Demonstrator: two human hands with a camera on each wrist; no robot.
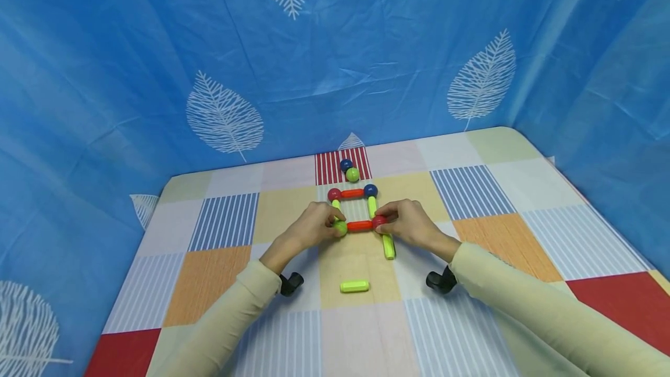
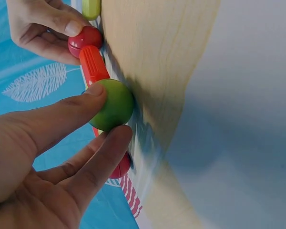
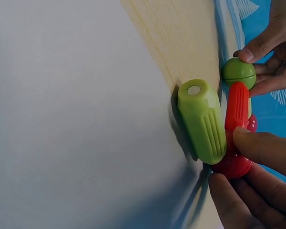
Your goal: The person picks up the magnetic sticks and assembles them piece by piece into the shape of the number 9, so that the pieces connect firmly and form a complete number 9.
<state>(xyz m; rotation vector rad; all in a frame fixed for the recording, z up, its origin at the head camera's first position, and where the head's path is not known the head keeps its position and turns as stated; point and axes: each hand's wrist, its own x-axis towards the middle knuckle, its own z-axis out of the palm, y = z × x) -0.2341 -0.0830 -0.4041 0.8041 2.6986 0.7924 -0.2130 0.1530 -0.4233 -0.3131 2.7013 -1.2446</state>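
My left hand (image 1: 314, 224) pinches a green ball (image 2: 117, 107) between thumb and fingers. With thumb and fingertips, my right hand (image 1: 413, 224) holds a red ball (image 3: 234, 166). A red ridged rod (image 1: 359, 226) joins these two balls as the near side of a four-sided frame. The far side is another red rod (image 1: 352, 193) between a second red ball (image 1: 334, 194) and a blue ball (image 1: 370, 190). Yellow-green rods (image 1: 372, 206) form the left and right sides, the left partly hidden by my fingers. One more yellow-green rod (image 3: 201, 121) lies with an end right at the held red ball.
A yellow-green rod (image 1: 355, 286) lies by itself on the patchwork tablecloth (image 1: 361, 330), nearer to me. Beyond the frame, another blue ball (image 1: 346, 164) and green ball (image 1: 352, 174) sit close together. A blue leaf-patterned curtain (image 1: 335, 74) hangs behind the table and along its sides.
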